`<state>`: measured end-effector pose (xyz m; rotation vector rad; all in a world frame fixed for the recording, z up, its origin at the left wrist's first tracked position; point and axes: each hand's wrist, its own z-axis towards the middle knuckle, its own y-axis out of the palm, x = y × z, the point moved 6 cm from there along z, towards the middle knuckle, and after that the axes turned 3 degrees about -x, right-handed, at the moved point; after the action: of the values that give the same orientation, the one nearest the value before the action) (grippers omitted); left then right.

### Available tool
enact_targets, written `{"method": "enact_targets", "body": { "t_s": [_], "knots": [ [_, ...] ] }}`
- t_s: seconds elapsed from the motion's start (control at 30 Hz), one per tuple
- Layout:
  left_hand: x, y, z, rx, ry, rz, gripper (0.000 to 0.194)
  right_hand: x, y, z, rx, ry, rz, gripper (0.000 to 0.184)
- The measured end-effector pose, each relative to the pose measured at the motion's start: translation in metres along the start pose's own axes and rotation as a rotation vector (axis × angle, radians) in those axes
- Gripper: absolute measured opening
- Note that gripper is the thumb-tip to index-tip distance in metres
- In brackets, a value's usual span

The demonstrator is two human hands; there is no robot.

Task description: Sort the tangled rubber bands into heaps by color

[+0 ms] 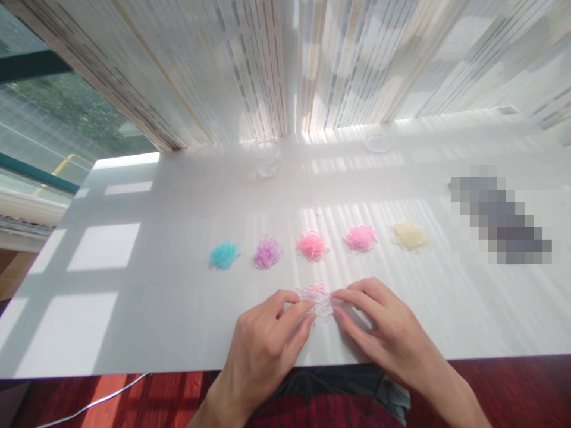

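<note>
A loose pile of small, thin pink and pale loops (319,292), which look like little rubber bands, lies on the white table near its front edge. My left hand (272,333) is at the pile's left side, fingers bent and apart, fingertips at the loops. From the right, my right hand (379,321) reaches the same pile with thumb and index finger spread. Neither hand visibly grips a loop. Beyond them, sorted heaps sit in a row: a teal heap (224,255), a purple heap (267,252), a coral heap (313,245), a pink heap (360,238) and a yellow heap (409,236).
A clear jar (266,159) stands at the back of the white table (178,309), with a clear round lid (378,142) farther right. A blurred-out dark object (499,217) lies at the right. Patterned curtains (223,65) hang along the back edge, beside a window at left.
</note>
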<state>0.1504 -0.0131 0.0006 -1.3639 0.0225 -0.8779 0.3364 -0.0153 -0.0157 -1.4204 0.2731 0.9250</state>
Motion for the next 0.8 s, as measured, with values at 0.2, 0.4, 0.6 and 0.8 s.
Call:
{"method": "enact_targets", "body": {
  "t_s": [0.2, 0.4, 0.6, 0.8],
  "knots": [
    [0.0094, 0.0107, 0.0028, 0.029, 0.001, -0.022, 0.014, -0.0043, 0.0032, 0.0098, 0.013, -0.004, -0.046, 0.013],
    [0.0110, 0.0108, 0.0059, 0.067, -0.025, -0.035, 0.011, -0.0020, 0.0024, 0.0088, 0.035, 0.010, 0.017, 0.011],
    [0.0107, 0.0072, 0.0093, 0.098, -0.025, -0.071, 0.010, -0.0007, 0.0037, 0.0071, 0.036, 0.029, 0.110, 0.010],
    [0.0054, 0.0029, 0.0074, 0.120, -0.019, -0.079, 0.012, -0.0048, 0.0029, 0.0097, 0.022, 0.017, 0.131, 0.010]
  ]
}}
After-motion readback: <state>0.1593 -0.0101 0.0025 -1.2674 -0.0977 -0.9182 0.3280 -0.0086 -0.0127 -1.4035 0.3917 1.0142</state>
